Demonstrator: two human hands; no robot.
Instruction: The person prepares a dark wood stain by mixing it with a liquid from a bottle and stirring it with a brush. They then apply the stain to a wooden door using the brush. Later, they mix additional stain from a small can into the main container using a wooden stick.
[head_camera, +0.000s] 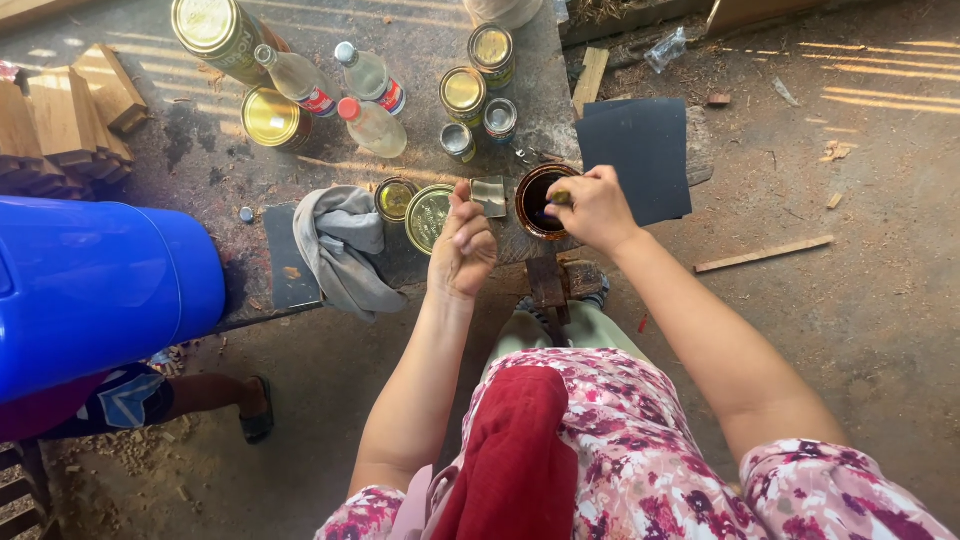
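The right hand (597, 208) pinches a small brush or stick over the open tin of dark stain (541, 200) on the bench, dipping it seemingly, while the left hand (462, 245) grips a little block (489, 194) awaiting coating.

Dirt-floored workshop in slatted sunlight

A stained low table (200, 150) stands on a dirt floor (850, 250); sun stripes cross both. Wood blocks (70, 120) far left, wood scraps (765, 253) strewn right.
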